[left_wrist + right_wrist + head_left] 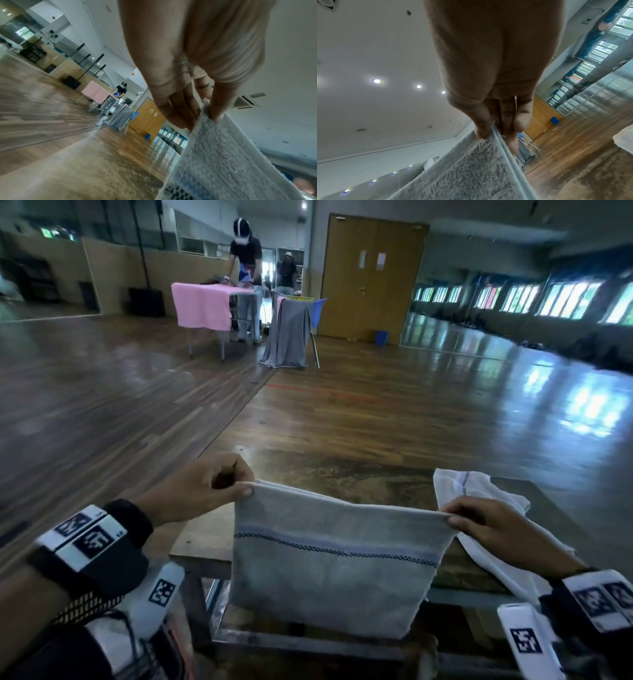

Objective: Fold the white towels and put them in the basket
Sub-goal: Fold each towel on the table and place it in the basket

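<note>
A white towel [329,563] with a blue patterned stripe hangs in the air above the near edge of the wooden table [342,470], folded over at its top edge. My left hand [219,491] pinches its upper left corner between thumb and fingers. My right hand [479,525] pinches the upper right corner. The left wrist view shows the left hand [205,115] clamped on the towel [223,155] edge, and the right wrist view shows the right hand [493,129] on the towel [471,169] edge. A second white towel [479,494] lies crumpled on the table's right side. No basket is in view.
The table's metal frame [308,642] shows below the hanging towel. Far across the wooden floor another person [245,261] works at a table draped in pink cloth [202,306]. A chair covered by grey cloth [287,333] stands before a wooden door [370,275].
</note>
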A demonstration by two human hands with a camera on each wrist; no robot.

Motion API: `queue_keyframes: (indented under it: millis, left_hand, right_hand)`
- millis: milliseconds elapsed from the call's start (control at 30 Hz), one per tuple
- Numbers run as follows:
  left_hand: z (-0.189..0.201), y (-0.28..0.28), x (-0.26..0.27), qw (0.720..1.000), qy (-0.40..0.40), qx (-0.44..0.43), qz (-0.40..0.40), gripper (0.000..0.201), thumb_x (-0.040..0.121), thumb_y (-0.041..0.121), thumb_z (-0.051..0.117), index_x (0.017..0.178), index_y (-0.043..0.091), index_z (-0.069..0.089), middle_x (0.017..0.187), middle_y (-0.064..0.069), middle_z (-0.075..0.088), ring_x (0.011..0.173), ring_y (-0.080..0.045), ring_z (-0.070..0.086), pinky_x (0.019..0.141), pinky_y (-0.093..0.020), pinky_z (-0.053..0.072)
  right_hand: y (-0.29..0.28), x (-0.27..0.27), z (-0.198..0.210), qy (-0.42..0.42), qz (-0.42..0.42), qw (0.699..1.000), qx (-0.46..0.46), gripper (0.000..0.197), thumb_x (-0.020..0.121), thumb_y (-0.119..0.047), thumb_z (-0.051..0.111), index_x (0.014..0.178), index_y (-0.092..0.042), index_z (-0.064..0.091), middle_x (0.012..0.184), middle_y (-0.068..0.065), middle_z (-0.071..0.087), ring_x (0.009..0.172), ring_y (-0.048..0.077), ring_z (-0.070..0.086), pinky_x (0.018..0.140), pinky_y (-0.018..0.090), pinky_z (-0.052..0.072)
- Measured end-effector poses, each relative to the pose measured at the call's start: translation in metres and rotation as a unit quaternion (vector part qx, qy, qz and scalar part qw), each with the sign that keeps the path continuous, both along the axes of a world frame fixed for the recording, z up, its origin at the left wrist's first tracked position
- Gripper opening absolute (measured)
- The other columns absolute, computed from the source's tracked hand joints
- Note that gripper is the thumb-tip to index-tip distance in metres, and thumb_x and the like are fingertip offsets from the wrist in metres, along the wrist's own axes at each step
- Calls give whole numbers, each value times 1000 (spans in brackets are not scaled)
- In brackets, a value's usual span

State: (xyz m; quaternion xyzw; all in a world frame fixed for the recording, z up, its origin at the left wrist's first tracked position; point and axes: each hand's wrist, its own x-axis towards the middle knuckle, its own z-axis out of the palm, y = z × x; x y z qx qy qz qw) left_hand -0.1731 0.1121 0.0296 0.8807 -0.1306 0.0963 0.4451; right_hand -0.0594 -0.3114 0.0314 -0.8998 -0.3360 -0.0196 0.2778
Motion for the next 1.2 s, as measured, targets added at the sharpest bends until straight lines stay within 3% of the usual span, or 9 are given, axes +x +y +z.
queue_keyframes:
  millis: [133, 233, 367, 533, 667, 833, 933, 1100, 1200]
  left_hand:
    - [2, 2, -3, 999, 32, 32, 10, 19, 85, 31, 66, 102, 25, 62, 83, -1, 60, 78, -24, 58, 71, -38, 49]
    - [9, 1, -12, 992, 83, 79, -49, 19, 84, 45, 63, 93, 29, 67, 88, 6, 69, 81, -13, 64, 72, -28, 51]
    - [19, 6, -8, 987, 128, 74, -57, 9, 85, 25, 63, 85, 16, 65, 78, 7, 66, 72, -5, 60, 65, -18, 46]
    - [29, 4, 43, 976, -15, 202, 75, 11, 86, 17, 65, 79, 18, 58, 72, 8, 58, 66, -2, 55, 63, -19, 41]
    - [40, 1, 78, 969, -133, 120, 168, 6, 87, 9, 62, 85, 13, 58, 86, -14, 64, 79, -32, 60, 74, -45, 52]
    - [48, -4, 91, 961, -217, 54, 164, 3, 87, 2, 61, 89, 4, 58, 86, -11, 58, 79, -26, 57, 72, -33, 49]
    - [23, 2, 85, 974, -149, 45, 167, 3, 88, 6, 61, 91, 6, 61, 82, -4, 60, 73, -12, 55, 68, -14, 43]
    - [-57, 9, 66, 968, 175, 180, 24, 7, 87, 24, 64, 88, 27, 57, 87, 10, 59, 79, -5, 55, 70, -18, 42]
    - [-92, 9, 62, 960, 208, 188, -10, 11, 87, 28, 64, 83, 28, 54, 82, 15, 58, 71, 6, 51, 64, -9, 38]
  right_hand:
    - [-7, -3, 6, 19, 26, 999, -15, 19, 87, -12, 62, 85, -31, 67, 84, -15, 69, 80, 8, 63, 72, 27, 51]
    - [-16, -8, 11, 55, 52, 996, -37, 16, 88, -15, 62, 86, -29, 67, 82, -9, 69, 76, 11, 63, 71, 31, 51]
    - [-17, -3, 21, 30, 51, 998, -37, 21, 88, -12, 62, 84, -33, 65, 81, -15, 67, 74, 4, 61, 65, 14, 45]
    - [15, 37, 31, -89, -4, 996, -26, 24, 83, 0, 64, 82, -24, 60, 70, -17, 59, 68, 2, 58, 63, 2, 39]
    - [33, 78, 48, -124, -80, 988, 38, 14, 84, -2, 62, 85, -15, 63, 74, -1, 63, 66, 14, 54, 57, 12, 36]
    - [42, 90, 60, -190, -119, 966, 132, 13, 81, 2, 63, 90, -7, 67, 76, -2, 59, 65, 6, 52, 60, -1, 34]
    - [41, 86, 34, -147, -98, 976, 125, 12, 80, 4, 64, 88, -5, 66, 82, 3, 61, 75, 15, 55, 68, 4, 38]
    - [26, 72, -50, 68, -32, 997, -16, 17, 82, -1, 65, 79, -17, 62, 80, -3, 64, 77, 13, 60, 68, 8, 43]
    - [19, 71, -93, 128, -20, 990, -50, 20, 84, -2, 63, 79, -22, 60, 82, -2, 65, 80, 13, 62, 76, 23, 49]
